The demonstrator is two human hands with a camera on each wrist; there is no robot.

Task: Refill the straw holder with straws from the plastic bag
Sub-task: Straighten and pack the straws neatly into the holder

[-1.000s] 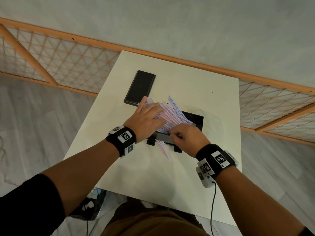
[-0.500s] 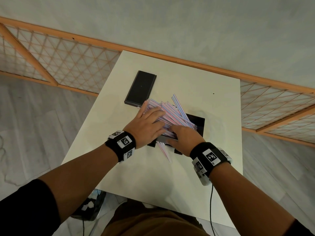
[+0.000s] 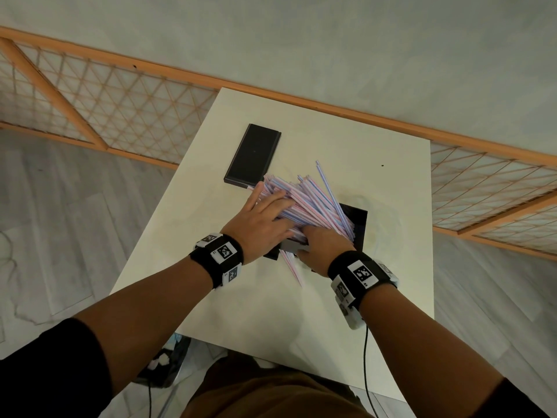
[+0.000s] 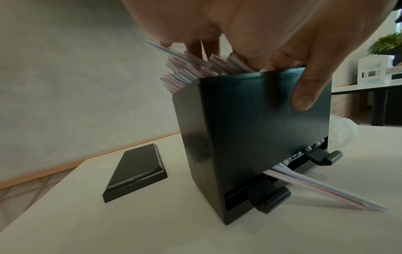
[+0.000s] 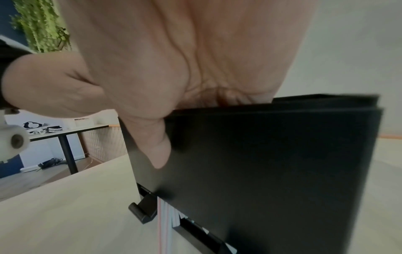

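Note:
A black box-shaped straw holder (image 3: pixel 359 220) stands on the white table (image 3: pixel 331 297). A thick bundle of pink and blue striped straws (image 3: pixel 307 200) leans out of its open top toward the left. My left hand (image 3: pixel 262 212) lies on the bundle with straight fingers, its thumb (image 4: pixel 309 89) against the holder's front face (image 4: pixel 250 137). My right hand (image 3: pixel 325 245) hooks its fingers over the front rim while its thumb (image 5: pixel 152 146) presses the outer wall (image 5: pixel 282 171); the fingertips are hidden inside. A few straws (image 4: pixel 326 190) poke out of the bottom slot.
The holder's flat black lid (image 3: pixel 253 155) lies on the table behind and left of the bundle. A clear plastic bag (image 4: pixel 343 130) lies crumpled just right of the holder. An orange lattice railing (image 3: pixel 90 95) runs behind the table.
My right hand has moved forward from the near side onto the holder's rim. The bundle has shifted and fanned out a little toward the back right under my left hand.

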